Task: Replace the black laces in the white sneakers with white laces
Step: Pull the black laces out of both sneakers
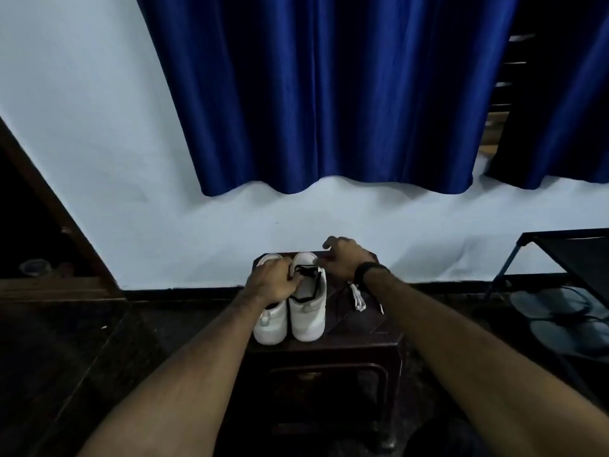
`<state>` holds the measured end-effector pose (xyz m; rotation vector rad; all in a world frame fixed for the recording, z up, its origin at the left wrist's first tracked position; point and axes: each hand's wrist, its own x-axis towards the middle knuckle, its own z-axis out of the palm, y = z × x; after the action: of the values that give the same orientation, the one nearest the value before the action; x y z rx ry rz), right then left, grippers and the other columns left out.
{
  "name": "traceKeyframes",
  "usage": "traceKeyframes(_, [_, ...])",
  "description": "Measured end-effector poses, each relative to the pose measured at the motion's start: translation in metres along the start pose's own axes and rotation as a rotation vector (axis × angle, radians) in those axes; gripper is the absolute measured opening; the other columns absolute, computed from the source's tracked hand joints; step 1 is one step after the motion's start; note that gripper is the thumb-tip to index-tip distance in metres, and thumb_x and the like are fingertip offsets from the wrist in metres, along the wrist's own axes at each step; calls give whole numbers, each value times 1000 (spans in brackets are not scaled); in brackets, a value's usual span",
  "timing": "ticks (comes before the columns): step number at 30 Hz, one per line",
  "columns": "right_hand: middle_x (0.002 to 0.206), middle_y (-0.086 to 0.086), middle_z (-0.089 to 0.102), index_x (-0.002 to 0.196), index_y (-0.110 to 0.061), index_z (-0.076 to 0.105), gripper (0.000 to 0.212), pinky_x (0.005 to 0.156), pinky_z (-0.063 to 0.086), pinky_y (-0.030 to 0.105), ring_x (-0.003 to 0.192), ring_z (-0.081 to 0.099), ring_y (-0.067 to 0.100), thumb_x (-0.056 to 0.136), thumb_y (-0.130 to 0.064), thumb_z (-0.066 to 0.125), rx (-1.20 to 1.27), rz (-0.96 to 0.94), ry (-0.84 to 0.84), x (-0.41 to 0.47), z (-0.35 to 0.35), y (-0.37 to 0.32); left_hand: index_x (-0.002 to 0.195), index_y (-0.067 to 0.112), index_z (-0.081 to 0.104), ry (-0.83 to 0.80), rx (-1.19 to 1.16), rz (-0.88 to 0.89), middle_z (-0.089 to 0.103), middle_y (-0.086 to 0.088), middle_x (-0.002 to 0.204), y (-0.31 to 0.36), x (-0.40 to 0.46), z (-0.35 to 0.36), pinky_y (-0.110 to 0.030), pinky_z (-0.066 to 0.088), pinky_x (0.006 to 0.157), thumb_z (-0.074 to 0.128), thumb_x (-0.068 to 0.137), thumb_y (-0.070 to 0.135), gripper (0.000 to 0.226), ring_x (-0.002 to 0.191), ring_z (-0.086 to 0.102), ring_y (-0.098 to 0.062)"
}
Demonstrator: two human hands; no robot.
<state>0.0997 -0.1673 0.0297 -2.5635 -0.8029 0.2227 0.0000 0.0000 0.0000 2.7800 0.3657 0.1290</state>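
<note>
Two white sneakers stand side by side on a dark stool [362, 338], toes toward me. My left hand [270, 282] lies over the left sneaker [270, 324] and pinches the black lace [304, 272] bunched on top of the right sneaker [308, 315]. That lace also runs down the right sneaker's side. My right hand [346, 258], a black band on its wrist, hovers at the far end of the right sneaker with fingers curled; I cannot tell whether it holds anything. White laces [357, 296] lie on the stool just right of the shoes.
The stool stands against a pale wall [99, 159] with a blue curtain [329, 94] hanging above. A black metal shoe rack [560, 258] with dark sandals [560, 318] is at the right. Dark wooden furniture [49, 285] fills the left side.
</note>
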Motion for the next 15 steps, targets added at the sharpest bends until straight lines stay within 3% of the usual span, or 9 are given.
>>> traceKeyframes(2, [123, 8, 59, 121, -18, 55, 54, 82, 44, 34, 115, 56, 30, 81, -53, 67, -80, -25, -16, -3, 10, -4, 88, 19, 59, 37, -3, 9, 65, -6, 91, -5, -3, 4, -36, 48, 71, 56, 87, 44, 25, 99, 60, -29])
traceKeyframes(6, [115, 11, 65, 119, -21, 60, 45, 82, 49, 37, 108, 61, 33, 79, -41, 70, -76, -7, 11, -9, 37, -9, 96, 22, 64, 40, -23, 22, 68, -9, 91, -1, -7, 11, -38, 52, 73, 55, 82, 32, 19, 94, 62, -32])
traceKeyframes(9, [102, 13, 69, 103, -20, 67, 29, 80, 54, 37, 99, 64, 34, 76, -31, 66, 14, 11, 116, -11, 49, -8, 100, 22, 65, 56, -24, 47, 68, -10, 90, 3, -3, 15, -37, 51, 72, 56, 81, 26, 22, 91, 62, -34])
traceKeyframes(13, [87, 1, 74, 94, -25, 73, 22, 69, 50, 27, 88, 67, 24, 73, -24, 66, 206, 67, 260, -14, 62, 9, 113, 23, 71, 160, 20, 154, 63, -9, 96, 5, 10, 21, -37, 48, 86, 61, 81, 21, 33, 103, 56, -30])
traceKeyframes(15, [85, -7, 74, 93, -29, 73, 21, 71, 53, 27, 83, 68, 15, 73, -25, 69, 324, 86, 310, -15, 67, 16, 112, 25, 74, 127, 56, 245, 64, -7, 100, 10, 18, 22, -37, 46, 88, 63, 83, 19, 32, 105, 54, -26])
